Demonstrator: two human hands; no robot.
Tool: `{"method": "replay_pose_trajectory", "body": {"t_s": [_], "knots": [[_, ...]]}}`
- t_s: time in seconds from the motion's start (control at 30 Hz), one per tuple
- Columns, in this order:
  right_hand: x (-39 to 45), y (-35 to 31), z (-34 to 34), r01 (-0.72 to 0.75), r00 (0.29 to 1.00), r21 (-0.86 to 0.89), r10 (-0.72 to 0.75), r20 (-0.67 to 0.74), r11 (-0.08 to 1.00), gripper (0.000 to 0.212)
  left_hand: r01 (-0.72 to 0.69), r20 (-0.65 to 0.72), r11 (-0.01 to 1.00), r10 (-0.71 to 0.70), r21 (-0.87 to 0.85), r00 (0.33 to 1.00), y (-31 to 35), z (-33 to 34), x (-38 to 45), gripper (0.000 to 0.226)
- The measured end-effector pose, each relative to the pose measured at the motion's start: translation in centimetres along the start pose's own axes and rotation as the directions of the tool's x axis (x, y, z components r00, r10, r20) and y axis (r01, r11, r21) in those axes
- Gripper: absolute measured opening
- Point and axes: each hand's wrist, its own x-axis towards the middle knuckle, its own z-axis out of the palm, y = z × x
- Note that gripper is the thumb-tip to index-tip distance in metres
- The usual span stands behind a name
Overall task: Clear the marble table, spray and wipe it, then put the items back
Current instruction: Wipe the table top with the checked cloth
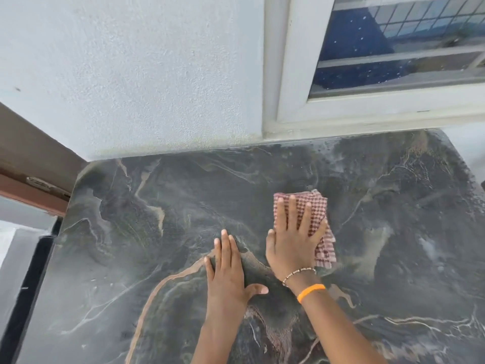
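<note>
Pressing flat, fingers spread, the right hand (295, 240) pins a red-checked cloth (312, 206) to the marble table (157, 232) near its middle | left hand (225, 271) just beside it, palm down on bare stone, fingers together, thumb out | wet streaks toward the right edge | window (393, 48) above the far edge

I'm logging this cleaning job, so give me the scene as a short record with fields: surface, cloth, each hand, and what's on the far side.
surface: dark veined marble table, with wet spray droplets at its far right
cloth: red-and-white checked cloth, flat on the marble
right hand: open, fingers spread, pressing the cloth down
left hand: open, palm flat on bare marble, holding nothing
far side: white textured wall, white-framed window
</note>
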Motion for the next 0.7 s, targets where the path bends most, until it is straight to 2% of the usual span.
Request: {"method": "replay_pose_trajectory", "body": {"t_s": [0.07,0.13,0.2,0.3,0.37,0.47,0.57,0.7], "knots": [[2.4,-4.4,0.4,0.219,0.976,-0.018,-0.219,0.018,0.976,0.065,0.009,0.014,1.0,-0.009,0.008,1.0,-0.1,0.1,0.0,0.12],[6.2,-8.1,0.6,0.367,0.93,-0.024,-0.367,0.033,0.93,0.065,0.025,0.032,1.0,-0.025,0.005,0.999,-0.2,-0.1,0.4,0.122],[9.9,-10.4,0.3,0.428,0.903,-0.017,-0.427,0.045,0.904,0.063,0.042,0.051,0.999,-0.042,0.008,0.998,-0.2,-0.3,0.6,0.124],[12.7,-10.6,-0.1,0.432,0.901,-0.008,-0.431,0.049,0.902,0.059,0.061,0.053,0.997,-0.059,-0.035,0.997,0.0,-0.5,0.7,0.125],[13.3,-8.3,-0.6,0.398,0.917,0.007,-0.398,0.023,0.918,0.058,0.038,0.046,0.998,-0.035,-0.053,0.998,0.6,-0.6,1.1,0.125],[14.1,-2.6,-1.6,0.273,0.961,0.0,-0.273,-0.042,0.962,0.059,-0.033,0.063,0.999,0.035,-0.035,0.997,2.0,-0.8,1.7,0.125],[15.5,4.4,-3.0,0.079,0.991,-0.019,-0.081,-0.111,0.997,0.057,-0.057,0.101,0.998,0.054,0.028,0.993,2.9,-0.8,2.2,0.127],[16.1,12.1,-4.6,-0.197,0.972,-0.013,0.194,-0.133,0.98,0.056,-0.056,0.123,0.997,0.049,0.058,0.991,3.2,-0.9,2.2,0.128]]}}
